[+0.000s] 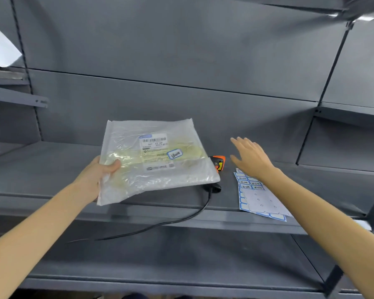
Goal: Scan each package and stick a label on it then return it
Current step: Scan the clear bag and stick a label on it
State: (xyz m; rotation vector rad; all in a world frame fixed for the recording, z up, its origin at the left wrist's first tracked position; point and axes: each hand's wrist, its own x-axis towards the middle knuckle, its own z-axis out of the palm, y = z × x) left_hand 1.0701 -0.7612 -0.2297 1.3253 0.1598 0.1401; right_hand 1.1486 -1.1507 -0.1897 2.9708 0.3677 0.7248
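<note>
Fingers of my left hand pinch the package, blue label already on, just above the scanner; my right hand hovers spread beside it. Returning it looks next.

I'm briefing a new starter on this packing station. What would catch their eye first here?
The clear plastic package, held up in the middle by the left hand, its white shipping label already bearing a small blue-edged sticker. Next, the right hand hovering open above the sticker sheets on the grey shelf, and the orange scanner peeking out behind the package.
</note>
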